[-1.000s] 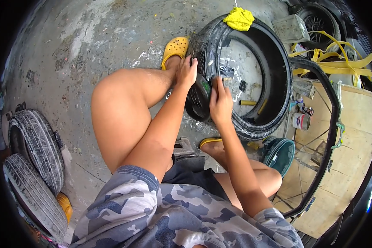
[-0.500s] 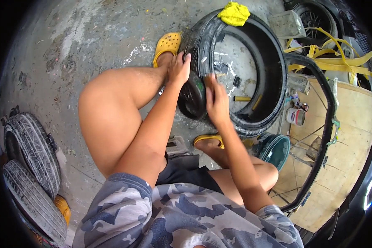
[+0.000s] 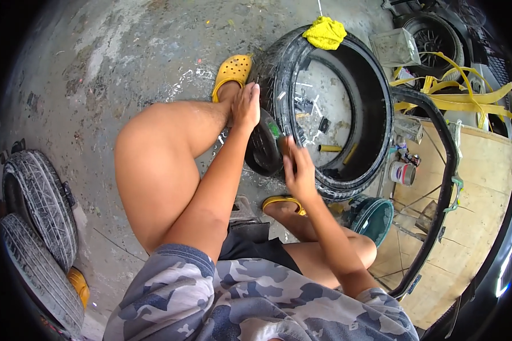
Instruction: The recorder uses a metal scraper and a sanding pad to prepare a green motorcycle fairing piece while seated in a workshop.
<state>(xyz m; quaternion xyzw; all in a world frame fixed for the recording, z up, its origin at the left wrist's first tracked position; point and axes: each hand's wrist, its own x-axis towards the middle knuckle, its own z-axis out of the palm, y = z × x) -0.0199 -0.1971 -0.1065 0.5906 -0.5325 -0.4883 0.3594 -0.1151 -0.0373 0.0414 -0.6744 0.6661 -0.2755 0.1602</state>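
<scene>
A large black tyre (image 3: 374, 131) without a wheel stands in front of me, a yellow cloth (image 3: 325, 33) draped over its far edge. Against its near-left side is a dark, rounded loop of rubber (image 3: 261, 149) with a small green mark. My left hand (image 3: 246, 108) lies along the tyre's left side, fingers stretched and close together, beside my shin. Over the tyre's near sidewall, my right hand (image 3: 300, 173) has its fingers curled around a brownish object, smeared by motion; its kind is unclear.
Below the tyre stands a green bucket (image 3: 375, 219), with a small tin (image 3: 402, 173) nearby. A black curved frame (image 3: 448, 153) rises beside a wooden board (image 3: 478, 182). Yellow straps (image 3: 472, 96) lie at far right. Two used tyres (image 3: 42, 199) stand at left.
My right hand has moved nearer to me along the tyre's sidewall. The left hand stays at the tyre's left side. The whole view has shifted slightly.
</scene>
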